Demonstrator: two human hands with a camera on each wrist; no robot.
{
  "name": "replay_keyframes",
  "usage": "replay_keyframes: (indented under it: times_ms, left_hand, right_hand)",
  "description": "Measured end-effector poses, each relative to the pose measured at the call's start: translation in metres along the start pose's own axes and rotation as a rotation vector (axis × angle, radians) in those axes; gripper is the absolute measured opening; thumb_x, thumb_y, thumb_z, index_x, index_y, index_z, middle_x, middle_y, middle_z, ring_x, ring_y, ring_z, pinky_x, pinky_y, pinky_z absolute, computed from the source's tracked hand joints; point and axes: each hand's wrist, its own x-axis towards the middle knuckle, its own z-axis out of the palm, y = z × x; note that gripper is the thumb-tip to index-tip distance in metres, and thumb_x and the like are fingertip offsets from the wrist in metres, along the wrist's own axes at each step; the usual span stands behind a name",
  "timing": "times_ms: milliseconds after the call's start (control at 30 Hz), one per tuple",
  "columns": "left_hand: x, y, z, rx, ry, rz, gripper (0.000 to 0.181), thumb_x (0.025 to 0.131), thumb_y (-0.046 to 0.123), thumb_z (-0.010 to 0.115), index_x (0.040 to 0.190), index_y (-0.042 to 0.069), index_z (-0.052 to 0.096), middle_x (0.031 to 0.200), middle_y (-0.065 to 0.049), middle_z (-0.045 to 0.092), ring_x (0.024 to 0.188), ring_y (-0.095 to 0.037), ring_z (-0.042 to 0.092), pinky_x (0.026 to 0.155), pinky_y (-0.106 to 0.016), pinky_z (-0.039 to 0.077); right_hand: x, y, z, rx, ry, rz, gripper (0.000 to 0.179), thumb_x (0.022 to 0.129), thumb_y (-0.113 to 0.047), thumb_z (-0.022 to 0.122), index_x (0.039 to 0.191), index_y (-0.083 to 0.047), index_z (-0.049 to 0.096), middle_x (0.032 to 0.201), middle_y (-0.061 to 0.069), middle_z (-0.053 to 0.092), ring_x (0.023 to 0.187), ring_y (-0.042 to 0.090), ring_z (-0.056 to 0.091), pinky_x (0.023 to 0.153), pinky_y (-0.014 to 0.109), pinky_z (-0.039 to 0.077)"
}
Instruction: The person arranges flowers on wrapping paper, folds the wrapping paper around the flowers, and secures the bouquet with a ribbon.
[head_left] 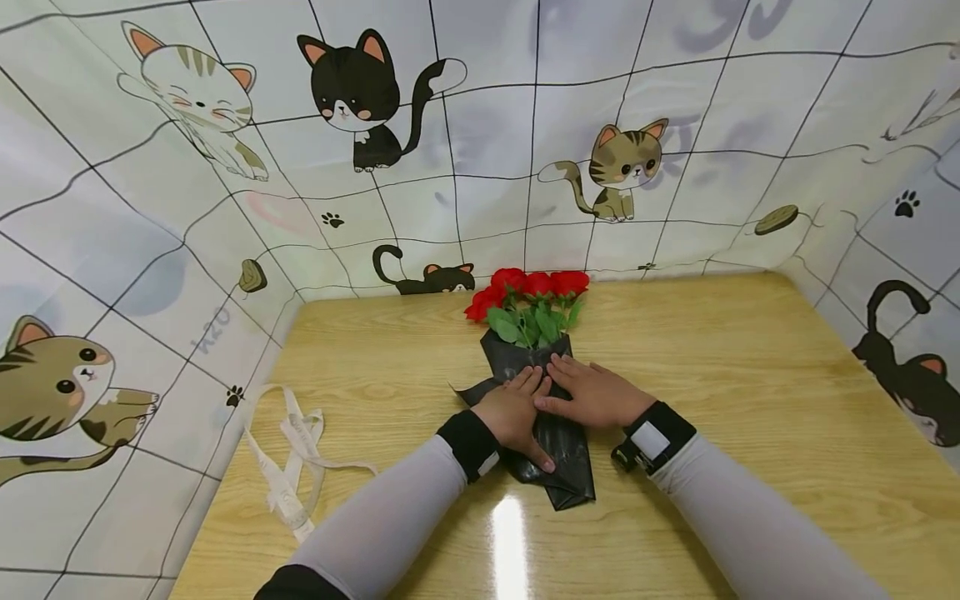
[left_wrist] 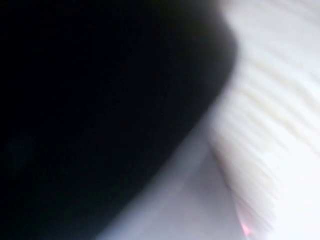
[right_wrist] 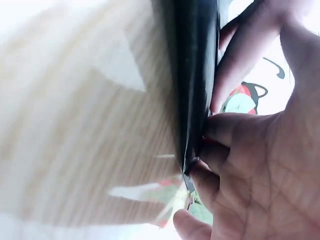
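Observation:
A bouquet of red roses with green leaves lies on the table, its stems inside black wrapping paper. My left hand rests on the middle of the wrap, fingers pointing up toward the flowers and thumb low toward the bottom end. From the right, my right hand lies across the wrap's upper part with fingers extended, close to the left fingertips. In the right wrist view, fingers of my right hand touch the edge of the black wrap. The left wrist view is dark and blurred.
A crumpled white ribbon-like strap lies on the wooden table, left of the left forearm. Hanging sheets printed with cats stand behind the table and at both sides.

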Motion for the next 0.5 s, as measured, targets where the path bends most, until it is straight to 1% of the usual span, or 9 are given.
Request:
replay_keyframes:
  times_ms: [67, 167, 333, 400, 500]
  left_hand:
    - [-0.001, -0.001, -0.001, -0.003, 0.004, -0.014, 0.137, 0.070, 0.075, 0.083, 0.168, 0.012, 0.011, 0.176, -0.010, 0.004, 0.164, -0.026, 0.004, 0.128, -0.045, 0.028]
    - [-0.002, -0.001, -0.003, -0.006, 0.005, -0.021, 0.136, 0.070, 0.075, 0.082, 0.168, 0.012, 0.011, 0.176, -0.010, 0.004, 0.164, -0.027, 0.004, 0.127, -0.045, 0.029]
    - [-0.002, 0.000, -0.001, -0.007, 0.003, -0.018, 0.137, 0.071, 0.076, 0.081, 0.168, 0.012, 0.009, 0.176, -0.009, 0.004, 0.164, -0.027, 0.005, 0.127, -0.045, 0.029]
    - [-0.002, 0.000, 0.000, -0.013, 0.008, -0.021, 0.137, 0.071, 0.076, 0.081, 0.168, 0.012, 0.009, 0.176, -0.009, 0.004, 0.164, -0.026, 0.005, 0.127, -0.045, 0.029]
    - [-0.001, 0.001, 0.001, -0.025, 0.016, -0.028, 0.137, 0.070, 0.075, 0.082, 0.168, 0.011, 0.010, 0.176, -0.008, 0.006, 0.164, -0.026, 0.006, 0.127, -0.045, 0.029]
  right_hand:
    - [0.004, 0.001, 0.001, 0.025, 0.011, -0.006, 0.083, 0.107, -0.063, 0.036, 0.160, 0.001, 0.035, 0.170, 0.022, 0.026, 0.158, 0.043, 0.024, 0.121, 0.070, 0.022]
    - [0.007, 0.003, 0.005, 0.032, 0.045, -0.018, 0.081, 0.108, -0.062, 0.034, 0.160, 0.001, 0.035, 0.169, 0.023, 0.026, 0.157, 0.044, 0.024, 0.120, 0.073, 0.022]
    - [0.011, 0.005, 0.015, 0.024, 0.057, 0.018, 0.085, 0.106, -0.068, 0.030, 0.163, -0.005, 0.027, 0.173, 0.016, 0.017, 0.161, 0.038, 0.015, 0.124, 0.069, 0.017]
    - [0.013, 0.005, 0.014, 0.014, 0.062, 0.029, 0.085, 0.106, -0.067, 0.031, 0.163, -0.005, 0.027, 0.173, 0.016, 0.017, 0.161, 0.037, 0.015, 0.124, 0.068, 0.018]
    - [0.014, 0.002, 0.008, -0.002, 0.071, 0.021, 0.083, 0.107, -0.063, 0.036, 0.161, -0.001, 0.032, 0.171, 0.021, 0.023, 0.159, 0.041, 0.021, 0.122, 0.069, 0.023]
